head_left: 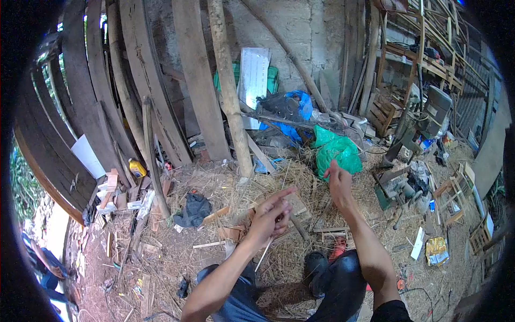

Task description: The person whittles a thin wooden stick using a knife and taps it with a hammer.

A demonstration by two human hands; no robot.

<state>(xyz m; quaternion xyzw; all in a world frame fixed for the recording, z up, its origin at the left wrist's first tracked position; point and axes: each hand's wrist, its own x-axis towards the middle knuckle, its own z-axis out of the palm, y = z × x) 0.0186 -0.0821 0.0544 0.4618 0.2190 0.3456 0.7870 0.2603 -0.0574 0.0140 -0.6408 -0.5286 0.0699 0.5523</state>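
Basically, straw-strewn floor (177,252) all round; wooden pole (226,80) stands fwd; green plastic bag (346,153) R of it; R hand (339,185) overlaps bag, grip unclear; L hand (268,219) w/ index out, others part-curled; thin pale stick (262,257) just below (can't tell if held).

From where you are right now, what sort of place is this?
Probably a makeshift shed or workshop: tall wooden planks stand on end, straw-like litter is strewn underfoot, and a timber-framed rack stands at the right.
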